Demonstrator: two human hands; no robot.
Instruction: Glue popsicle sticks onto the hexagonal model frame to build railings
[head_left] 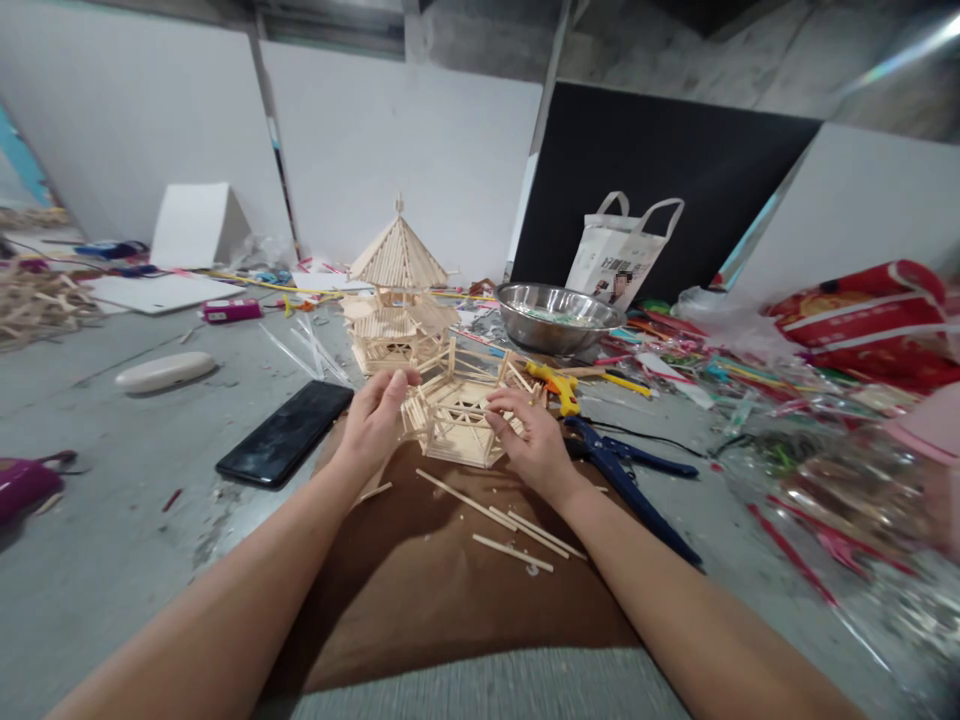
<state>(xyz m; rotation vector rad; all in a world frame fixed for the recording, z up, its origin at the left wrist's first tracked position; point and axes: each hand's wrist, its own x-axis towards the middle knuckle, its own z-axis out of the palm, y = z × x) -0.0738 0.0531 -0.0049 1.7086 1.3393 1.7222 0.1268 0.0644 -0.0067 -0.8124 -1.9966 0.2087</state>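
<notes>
A small six-sided pavilion base made of wooden sticks (459,440), with upright posts and a low railing, stands in front of me. My left hand (375,415) is at its left side, fingers stretched out and partly hidden behind the thumb; whether it touches the wood I cannot tell. At the right front of the base, my right hand (534,440) has its thumb and index finger closed about the top of the railing. Several loose wooden sticks (514,553) lie on the brown sheet (420,600) nearer me. Behind the base rises a finished-looking stick pavilion (399,255) with a pointed roof.
Left of my hands lie a black phone (285,435) and a white oval case (166,372). On the right are blue-handled cutters (637,480), a yellow glue gun (556,388), a steel bowl (559,325) and scattered plastic scraps. A tote bag (619,255) stands behind.
</notes>
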